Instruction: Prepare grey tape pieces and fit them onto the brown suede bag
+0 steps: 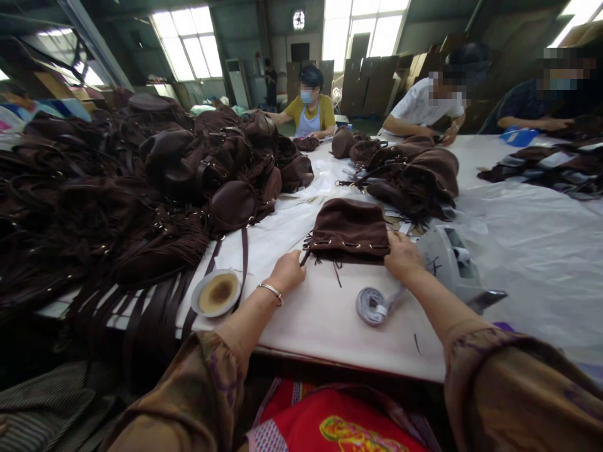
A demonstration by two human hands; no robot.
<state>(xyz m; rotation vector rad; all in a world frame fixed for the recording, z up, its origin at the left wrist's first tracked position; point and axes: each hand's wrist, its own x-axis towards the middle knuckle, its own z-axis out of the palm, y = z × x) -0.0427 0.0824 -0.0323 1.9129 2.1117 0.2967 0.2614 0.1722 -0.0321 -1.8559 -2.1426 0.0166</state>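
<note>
Brown suede drawstring pouch, flat on white table, eyelets along hem.

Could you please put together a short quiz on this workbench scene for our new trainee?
1. True or false: both hands touch the brown suede drawstring pouch.
2. Which item lies nearest the left hand? A) the round white dish of tan paste B) the grey tape dispenser C) the blue object in front of the far right co-worker
3. What lies on the white table just below the right hand?

Key: 1. True: the left hand pinches the pouch's lower left corner, the right rests on its lower right edge. 2. A. 3. A roll of pale tape.
</note>
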